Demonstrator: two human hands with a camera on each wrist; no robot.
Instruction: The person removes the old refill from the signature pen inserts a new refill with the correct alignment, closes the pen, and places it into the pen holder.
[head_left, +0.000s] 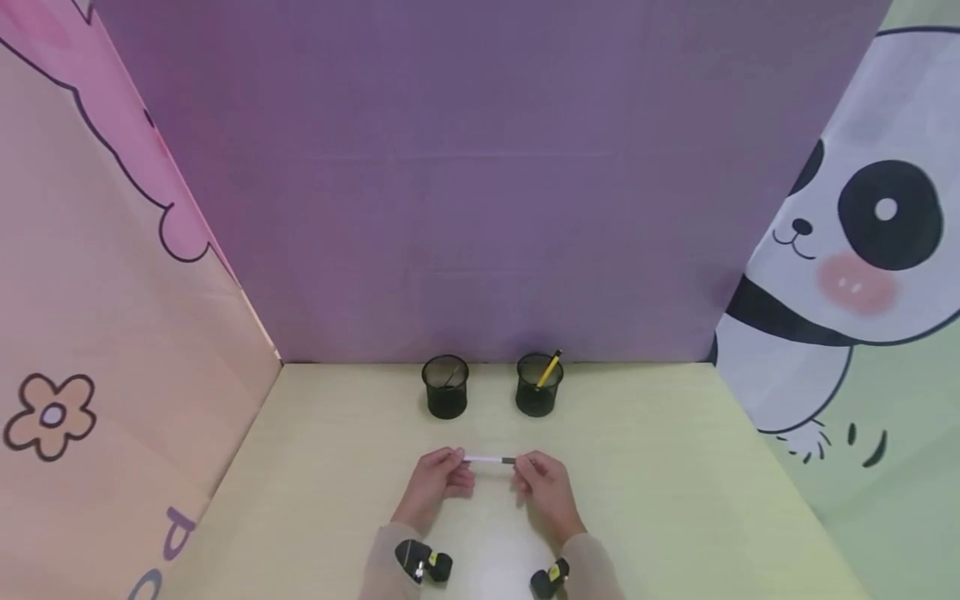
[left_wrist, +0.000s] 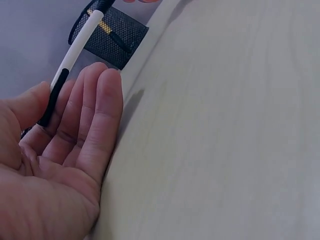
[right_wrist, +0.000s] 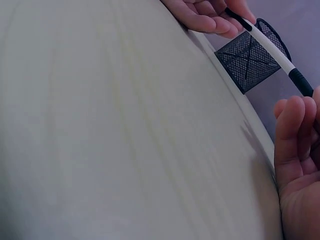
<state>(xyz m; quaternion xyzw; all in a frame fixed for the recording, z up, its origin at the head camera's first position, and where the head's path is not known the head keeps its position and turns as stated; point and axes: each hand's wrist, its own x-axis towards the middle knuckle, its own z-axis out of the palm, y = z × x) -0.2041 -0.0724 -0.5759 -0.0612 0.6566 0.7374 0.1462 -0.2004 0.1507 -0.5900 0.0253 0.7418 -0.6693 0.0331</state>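
A white pen [head_left: 483, 459] with a black clip and a black grip section is held level between both hands, in front of two mesh holders. My left hand [head_left: 441, 477] pinches its clip end between thumb and index finger; in the left wrist view, the other fingers of that hand [left_wrist: 75, 135] lie loosely bent below the pen [left_wrist: 81, 45]. At the black grip end, my right hand [head_left: 546, 487] pinches the pen with thumb and fingertips. The right wrist view shows that hand [right_wrist: 297, 150] at its edge, partly cut off, with the pen's [right_wrist: 270, 47] tip hidden.
Two black mesh pen holders stand at the table's back edge. The left holder [head_left: 447, 403] has a thin dark item inside; the right holder [head_left: 536, 403] has a yellow pencil [head_left: 549, 369] leaning in it. A purple backdrop [head_left: 480, 208] rises behind the pale table [head_left: 315, 483].
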